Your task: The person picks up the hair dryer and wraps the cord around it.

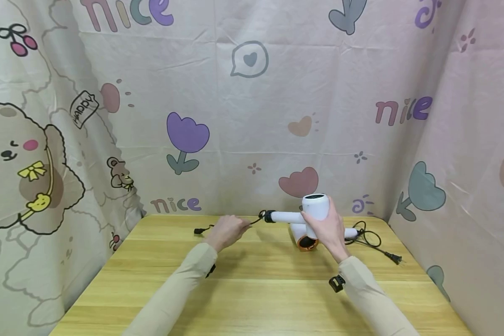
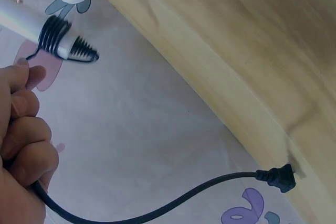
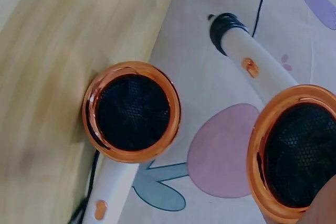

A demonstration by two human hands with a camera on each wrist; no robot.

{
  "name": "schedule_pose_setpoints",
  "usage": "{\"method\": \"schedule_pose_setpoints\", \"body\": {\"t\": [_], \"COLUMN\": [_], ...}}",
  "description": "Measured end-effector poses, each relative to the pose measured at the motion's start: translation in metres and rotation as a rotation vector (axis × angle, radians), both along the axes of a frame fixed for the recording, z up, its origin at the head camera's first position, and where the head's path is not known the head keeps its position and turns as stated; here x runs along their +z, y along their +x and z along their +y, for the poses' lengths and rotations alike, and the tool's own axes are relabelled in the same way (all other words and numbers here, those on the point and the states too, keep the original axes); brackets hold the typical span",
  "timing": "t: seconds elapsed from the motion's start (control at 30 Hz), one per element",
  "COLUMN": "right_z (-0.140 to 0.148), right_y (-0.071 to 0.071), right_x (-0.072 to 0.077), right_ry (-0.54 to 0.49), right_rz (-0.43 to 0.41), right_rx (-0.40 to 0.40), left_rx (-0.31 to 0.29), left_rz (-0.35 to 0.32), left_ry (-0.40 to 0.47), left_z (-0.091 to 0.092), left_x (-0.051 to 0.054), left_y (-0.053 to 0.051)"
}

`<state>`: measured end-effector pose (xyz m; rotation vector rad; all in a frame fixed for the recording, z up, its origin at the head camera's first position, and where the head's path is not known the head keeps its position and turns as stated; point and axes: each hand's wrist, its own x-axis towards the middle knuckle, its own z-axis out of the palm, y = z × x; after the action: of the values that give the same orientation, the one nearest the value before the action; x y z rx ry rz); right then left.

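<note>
Head view: near a second hair dryer, gripping the lifted white hair dryer above the wooden table with the right hand, clasping its black power cord in the left hand, and perhaps risking spilling the coils off the handle by slackening.

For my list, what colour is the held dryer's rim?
The rim is orange, clearest from the right wrist.

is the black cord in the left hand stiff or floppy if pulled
The black cord would probably flex easily, being coiled round the handle of the hair dryer. Past the left hand it curves smoothly, so it may spring rather than hang limp. The bulkier plug would likely swing or drag.
</note>
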<state>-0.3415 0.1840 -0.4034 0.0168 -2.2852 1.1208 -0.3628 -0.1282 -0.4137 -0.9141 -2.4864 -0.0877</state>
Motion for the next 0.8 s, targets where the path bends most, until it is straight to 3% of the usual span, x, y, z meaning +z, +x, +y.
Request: {"method": "schedule_pose_setpoints", "body": {"t": [0.13,0.37,0.53,0.8], "right_z": [-0.001,-0.009,-0.008,-0.003], "right_y": [-0.001,-0.002,-0.003,-0.005], "right_x": [-0.005,-0.009,-0.009,-0.006], "right_ry": [-0.123,-0.313,-0.429,-0.820], "right_rz": [0.049,0.100,0.019,-0.125], "right_rx": [-0.019,-0.032,-0.023,0.101], "left_rx": [-0.006,-0.036,-0.043,-0.062], "left_rz": [0.057,0.060,0.086,0.065], "left_ry": [0.017,0.087,0.128,0.195], "left_z": [0.005,0.010,0.007,0.003], "left_x": [-0.004,-0.014,-0.019,-0.026], "left_y": [0.002,0.007,0.012,0.019]}}
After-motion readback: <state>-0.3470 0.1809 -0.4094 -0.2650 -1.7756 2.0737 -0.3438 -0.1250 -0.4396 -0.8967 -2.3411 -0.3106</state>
